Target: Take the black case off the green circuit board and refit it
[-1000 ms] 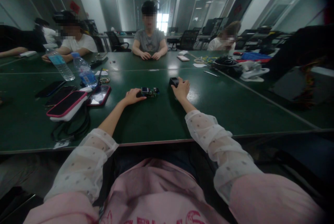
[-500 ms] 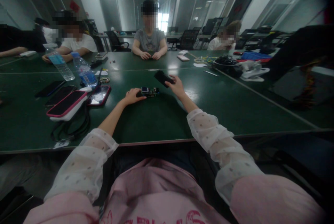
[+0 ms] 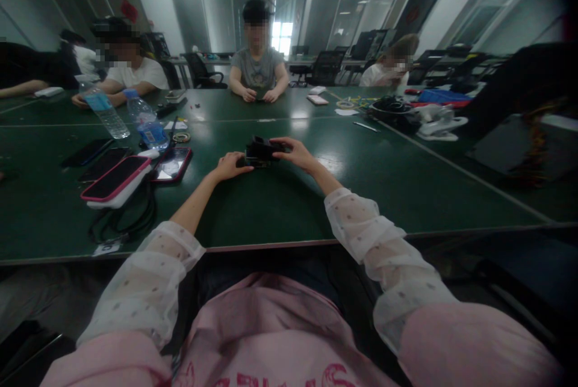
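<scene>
A small circuit board [image 3: 258, 164] is near the middle of the green table [image 3: 271, 212], mostly hidden beneath a black cover [image 3: 262, 147]. My left hand [image 3: 232, 165] grips the board's left end between thumb and fingers. From the right, my right hand [image 3: 294, 153] pinches the black cover, which lies over the top of the board. Whether the cover touches the board all along its length cannot be made out.
Phones [image 3: 116, 179], a tablet-like device with a lit screen [image 3: 172, 164] and two water bottles [image 3: 147, 125] stand or lie on the left. A pen [image 3: 365, 127], cables and a white object [image 3: 440, 122] lie at the right. People sit across the table.
My right hand has moved left with the black cover, which now lies over the board instead of being held apart to its right. My left hand has stayed in place.
</scene>
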### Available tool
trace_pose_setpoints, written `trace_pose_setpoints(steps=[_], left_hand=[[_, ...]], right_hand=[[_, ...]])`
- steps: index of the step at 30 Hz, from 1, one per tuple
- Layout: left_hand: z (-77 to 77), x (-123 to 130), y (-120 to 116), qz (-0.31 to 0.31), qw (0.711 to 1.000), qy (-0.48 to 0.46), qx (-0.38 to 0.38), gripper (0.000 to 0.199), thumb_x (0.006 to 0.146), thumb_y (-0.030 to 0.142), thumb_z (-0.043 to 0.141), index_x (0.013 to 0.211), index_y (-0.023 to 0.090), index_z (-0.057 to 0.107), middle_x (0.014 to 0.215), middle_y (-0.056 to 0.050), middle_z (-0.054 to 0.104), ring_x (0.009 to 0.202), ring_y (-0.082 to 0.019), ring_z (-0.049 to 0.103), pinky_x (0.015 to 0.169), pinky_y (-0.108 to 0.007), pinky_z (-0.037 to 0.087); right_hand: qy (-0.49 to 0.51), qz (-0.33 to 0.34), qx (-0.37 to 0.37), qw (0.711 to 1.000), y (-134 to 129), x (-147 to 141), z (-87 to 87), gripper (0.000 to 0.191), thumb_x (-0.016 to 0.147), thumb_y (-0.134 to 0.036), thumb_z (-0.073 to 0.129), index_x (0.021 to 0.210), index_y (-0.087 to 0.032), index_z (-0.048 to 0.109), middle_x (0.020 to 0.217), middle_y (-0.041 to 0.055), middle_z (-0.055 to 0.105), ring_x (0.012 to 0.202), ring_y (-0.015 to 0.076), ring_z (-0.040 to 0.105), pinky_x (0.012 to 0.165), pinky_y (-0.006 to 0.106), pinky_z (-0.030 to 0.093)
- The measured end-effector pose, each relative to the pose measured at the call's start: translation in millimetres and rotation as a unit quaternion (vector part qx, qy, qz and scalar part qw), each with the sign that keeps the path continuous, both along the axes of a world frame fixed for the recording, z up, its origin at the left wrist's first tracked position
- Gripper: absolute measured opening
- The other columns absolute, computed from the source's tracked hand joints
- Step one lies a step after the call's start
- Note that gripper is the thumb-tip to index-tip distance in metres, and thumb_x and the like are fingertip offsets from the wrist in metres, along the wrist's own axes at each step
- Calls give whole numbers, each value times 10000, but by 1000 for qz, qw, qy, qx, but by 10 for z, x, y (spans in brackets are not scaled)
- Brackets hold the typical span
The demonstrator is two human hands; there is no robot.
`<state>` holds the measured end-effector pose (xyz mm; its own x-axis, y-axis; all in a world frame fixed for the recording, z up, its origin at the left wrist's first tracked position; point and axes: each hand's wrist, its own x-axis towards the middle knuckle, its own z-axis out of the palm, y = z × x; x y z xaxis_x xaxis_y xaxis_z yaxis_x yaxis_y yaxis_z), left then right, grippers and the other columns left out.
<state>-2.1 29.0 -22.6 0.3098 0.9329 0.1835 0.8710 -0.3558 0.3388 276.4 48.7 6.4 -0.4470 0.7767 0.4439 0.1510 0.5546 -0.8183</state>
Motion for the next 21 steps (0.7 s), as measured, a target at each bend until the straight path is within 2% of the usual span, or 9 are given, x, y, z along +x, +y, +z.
trace_pose_setpoints(steps=[7,13,21], left_hand=[[-6,5,-3,2,1000,-5,0,674,789,693,541,1296,251,545,1386,-93,544,1321,-336,427,1072,-513,339],[6,27,-18,24,1000,-10,-2,800,726,725,591,1334,215,497,1354,-128,554,1277,-351,469,1031,-490,386],[16,36,-18,25,1000,5,0,733,742,716,576,1307,252,513,1334,-102,572,1277,-332,468,1040,-495,377]], right_hand=[[-7,12,18,1000,-47,-93,-12,500,710,-353,779,1183,-245,659,1253,74,618,1178,266,566,1017,490,475],[-41,27,46,998,-26,-114,-98,467,714,-325,769,1162,-244,667,1202,71,624,1142,260,584,999,496,485],[-83,37,46,995,11,-112,-160,488,717,-299,761,1189,-248,650,1213,74,616,1138,255,584,989,482,491]])
